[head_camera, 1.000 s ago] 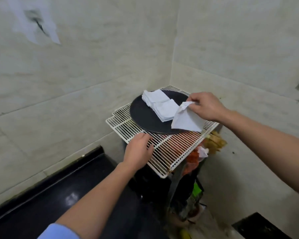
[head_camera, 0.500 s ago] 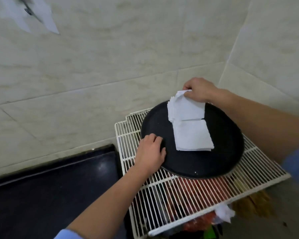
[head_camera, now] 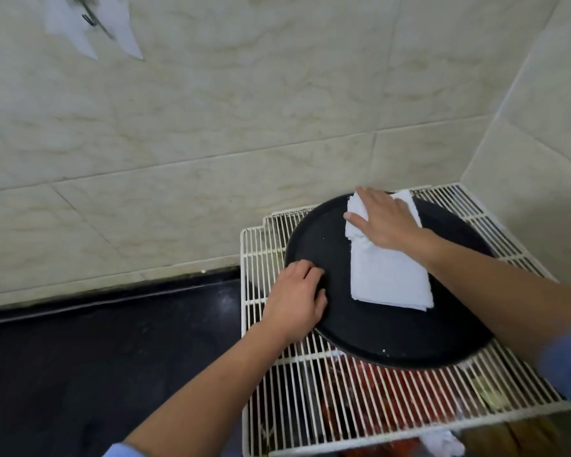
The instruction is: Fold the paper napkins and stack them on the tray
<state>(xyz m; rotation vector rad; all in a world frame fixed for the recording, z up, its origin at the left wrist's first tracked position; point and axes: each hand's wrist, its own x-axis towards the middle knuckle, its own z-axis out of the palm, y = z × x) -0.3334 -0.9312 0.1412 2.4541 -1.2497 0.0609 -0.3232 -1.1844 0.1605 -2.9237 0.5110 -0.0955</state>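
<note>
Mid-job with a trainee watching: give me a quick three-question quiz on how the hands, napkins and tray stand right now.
1. True or false: the right hand lies flat on the far napkin pile.
2. The tray sits on: A) a wire rack; B) the dark counter; C) a wooden stool.
3. Fill in: the left hand rests at the tray's ____ edge.

Key: 1 true; 2 A; 3 left.
</note>
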